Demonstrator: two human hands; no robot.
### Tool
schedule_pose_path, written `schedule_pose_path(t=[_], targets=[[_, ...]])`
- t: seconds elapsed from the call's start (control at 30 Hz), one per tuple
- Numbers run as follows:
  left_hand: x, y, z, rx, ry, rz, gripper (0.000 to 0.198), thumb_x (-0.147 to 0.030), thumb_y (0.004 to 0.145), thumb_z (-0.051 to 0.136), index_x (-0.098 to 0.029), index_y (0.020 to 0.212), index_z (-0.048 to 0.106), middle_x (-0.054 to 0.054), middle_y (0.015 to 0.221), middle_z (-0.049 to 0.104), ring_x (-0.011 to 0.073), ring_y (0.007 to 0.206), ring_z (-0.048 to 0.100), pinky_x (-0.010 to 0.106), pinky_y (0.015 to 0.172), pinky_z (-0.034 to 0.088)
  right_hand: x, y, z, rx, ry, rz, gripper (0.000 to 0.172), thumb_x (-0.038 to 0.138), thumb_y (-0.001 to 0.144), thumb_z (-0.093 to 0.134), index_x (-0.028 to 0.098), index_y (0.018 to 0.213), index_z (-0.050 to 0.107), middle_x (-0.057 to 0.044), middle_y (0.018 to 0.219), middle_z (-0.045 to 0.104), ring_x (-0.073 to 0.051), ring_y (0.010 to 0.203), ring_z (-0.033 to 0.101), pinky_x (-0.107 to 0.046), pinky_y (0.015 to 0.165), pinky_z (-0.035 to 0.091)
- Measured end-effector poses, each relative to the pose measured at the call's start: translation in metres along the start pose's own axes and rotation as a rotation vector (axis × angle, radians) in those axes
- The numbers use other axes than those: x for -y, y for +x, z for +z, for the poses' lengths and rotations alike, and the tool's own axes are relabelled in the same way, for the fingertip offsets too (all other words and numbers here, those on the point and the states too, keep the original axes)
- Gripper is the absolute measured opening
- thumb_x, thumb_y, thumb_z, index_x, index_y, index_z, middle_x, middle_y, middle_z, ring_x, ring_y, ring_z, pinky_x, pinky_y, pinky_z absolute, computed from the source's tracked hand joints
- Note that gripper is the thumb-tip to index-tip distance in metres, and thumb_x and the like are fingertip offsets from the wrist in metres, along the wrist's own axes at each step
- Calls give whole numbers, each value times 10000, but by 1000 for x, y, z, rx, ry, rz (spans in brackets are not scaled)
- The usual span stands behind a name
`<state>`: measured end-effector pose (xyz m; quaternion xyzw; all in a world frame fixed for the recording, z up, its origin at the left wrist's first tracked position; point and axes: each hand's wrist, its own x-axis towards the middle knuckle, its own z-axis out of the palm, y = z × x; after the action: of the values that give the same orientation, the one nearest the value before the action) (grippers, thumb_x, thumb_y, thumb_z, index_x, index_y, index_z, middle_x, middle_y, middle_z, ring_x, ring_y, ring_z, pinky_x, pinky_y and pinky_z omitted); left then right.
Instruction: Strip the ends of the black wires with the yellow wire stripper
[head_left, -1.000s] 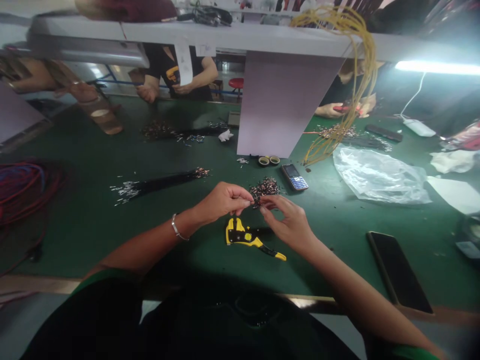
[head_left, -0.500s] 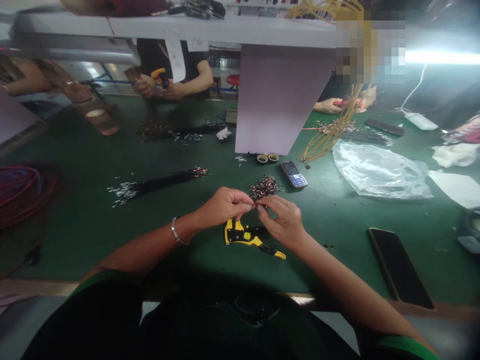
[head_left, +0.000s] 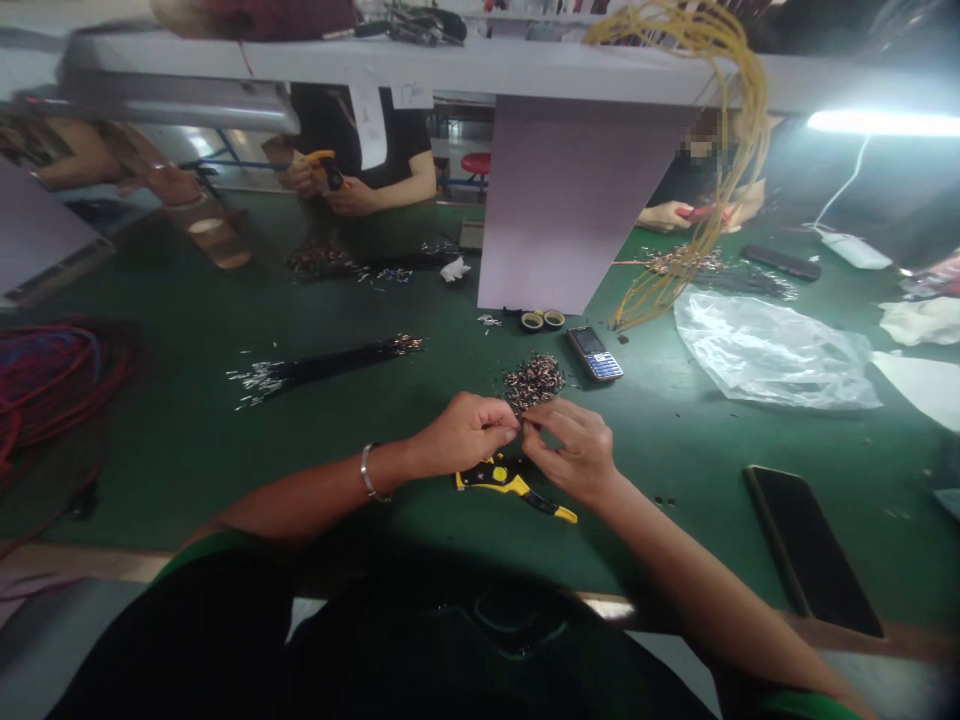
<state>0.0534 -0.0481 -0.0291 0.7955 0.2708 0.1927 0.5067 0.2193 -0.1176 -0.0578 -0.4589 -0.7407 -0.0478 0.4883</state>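
Observation:
My left hand [head_left: 469,435] and my right hand [head_left: 576,447] meet fingertip to fingertip at the middle of the table. Both are closed in a pinch on something too small to make out. Just beyond the fingers lies a heap of short dark pieces with coppery ends [head_left: 534,380]. Beneath the hands rests a yellow and black wire stripper [head_left: 517,485], its jaw end partly hidden by my left hand. Off to the left, a bundle of black wires [head_left: 330,365] lies flat, with bare silvery ends on one side and coppery ends on the other.
A keypad phone [head_left: 595,354] and two tape rolls [head_left: 543,320] lie past the heap. A smartphone [head_left: 814,550] and a plastic bag [head_left: 772,350] are to the right, red cables [head_left: 45,385] to the left. An upright panel [head_left: 570,200] stands ahead; co-workers' hands [head_left: 334,190] work beyond.
The view has shifted slightly, so the surroundings sit a little further right. My hands stay pinched together, now slightly nearer me, and the left covers more of the wire stripper.

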Motion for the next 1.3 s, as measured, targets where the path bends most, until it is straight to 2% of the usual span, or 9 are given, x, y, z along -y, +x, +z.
schedule_pose_path(t=[0.1, 0.23, 0.33, 0.53, 0.7, 0.87, 1.0, 1.13, 1.3], targets=[[1, 0, 0, 11, -17, 6, 128, -142, 778, 536, -140, 671, 606, -58, 466, 504, 52, 447, 427, 183, 453, 334, -1, -1, 1, 0, -6, 11, 181, 84, 799, 526, 181, 777, 678, -39, 675, 681, -163, 590, 630, -293, 564, 521], [3, 1, -2, 34, -95, -38, 110, -171, 774, 563, -142, 682, 616, -52, 468, 511, 56, 447, 443, 191, 452, 335, -1, 0, 0, 17, 54, 100, 179, 103, 788, 535, 192, 768, 689, -34, 686, 693, -167, 621, 652, -292, 591, 536], [4, 3, -5, 32, -263, -116, 79, -207, 755, 614, -140, 723, 641, -50, 469, 514, 49, 430, 435, 193, 447, 325, -1, 1, -4, 42, 148, 233, 167, 141, 798, 551, 206, 755, 699, -20, 700, 707, -161, 639, 663, -283, 609, 539], [6, 9, -11, 70, -620, -269, 92, -236, 681, 679, -146, 684, 657, -62, 376, 453, 31, 331, 318, 214, 378, 187, -1, 3, -11, 122, 408, 510, 123, 208, 788, 606, 198, 722, 710, -12, 667, 709, -143, 578, 642, -265, 559, 522], [7, 11, -12, 77, -665, -284, 92, -230, 669, 687, -141, 670, 663, -61, 358, 450, 31, 311, 308, 214, 377, 193, 0, 3, -11, 106, 589, 635, 112, 234, 777, 636, 174, 708, 701, -16, 622, 686, -129, 508, 608, -257, 508, 505], [6, 11, -13, 70, -553, -260, 84, -211, 677, 675, -129, 693, 682, -36, 422, 521, 44, 378, 417, 194, 399, 262, -1, 1, -10, 101, 640, 658, 97, 234, 771, 647, 170, 722, 702, -18, 634, 689, -127, 512, 612, -257, 506, 512], [5, 11, -14, 73, -509, -235, 84, -198, 674, 677, -132, 726, 688, -12, 507, 590, 69, 483, 519, 197, 468, 373, -1, 2, -11, 120, 533, 551, 109, 209, 783, 617, 182, 714, 698, -12, 654, 698, -133, 546, 628, -263, 536, 514], [6, 10, -11, 55, -495, -241, 110, -226, 678, 707, -136, 730, 671, -21, 498, 577, 68, 462, 501, 205, 452, 373, 1, 3, -12, 162, 428, 459, 136, 194, 784, 591, 201, 712, 706, -5, 676, 706, -143, 607, 651, -273, 591, 517], [7, 9, -8, 40, -469, -245, 98, -204, 656, 718, -134, 697, 663, -30, 488, 550, 55, 440, 463, 204, 431, 346, 2, 3, -13, 185, 494, 526, 135, 200, 774, 596, 196, 711, 715, -1, 658, 701, -131, 557, 634, -258, 548, 509]])
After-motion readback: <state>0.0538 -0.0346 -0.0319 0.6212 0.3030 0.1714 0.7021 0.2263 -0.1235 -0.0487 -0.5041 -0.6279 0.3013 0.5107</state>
